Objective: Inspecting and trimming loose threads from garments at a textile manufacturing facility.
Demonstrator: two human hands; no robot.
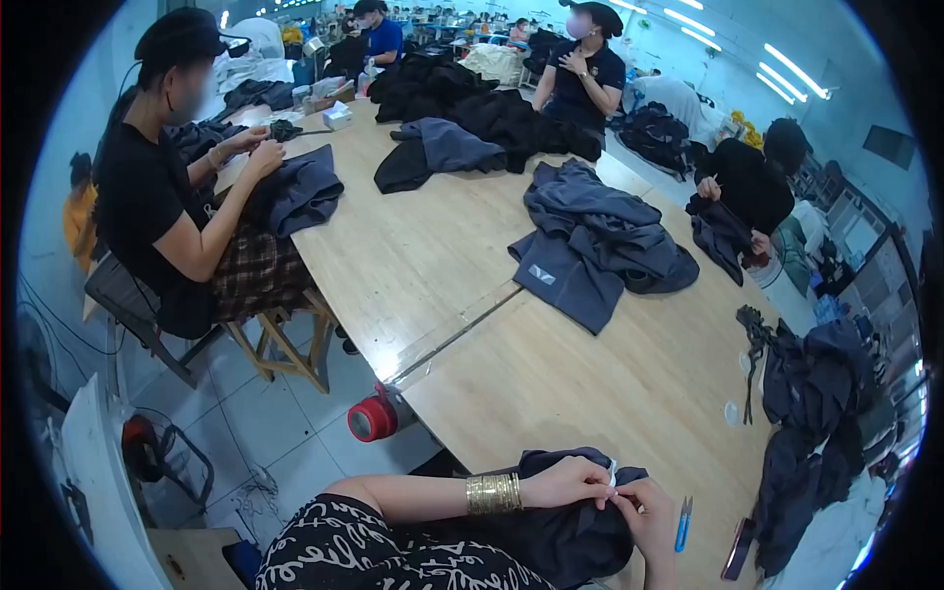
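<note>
A dark navy garment (565, 536) lies bunched at the near edge of the wooden table (551, 393). My left hand (570, 484), with gold bangles on the wrist, rests on top of it and pinches a small white tag. My right hand (651, 521) meets it from the right, fingertips closed on the same tag and cloth. Blue thread snips (683, 523) lie on the table just right of my right hand.
A grey-blue garment pile (595, 251) lies mid-table, dark piles (811, 433) at the right edge. A phone (737, 551) lies beside the snips. A red tape roll (374, 418) hangs at the table's left edge. Other people sit around the table handling cloth.
</note>
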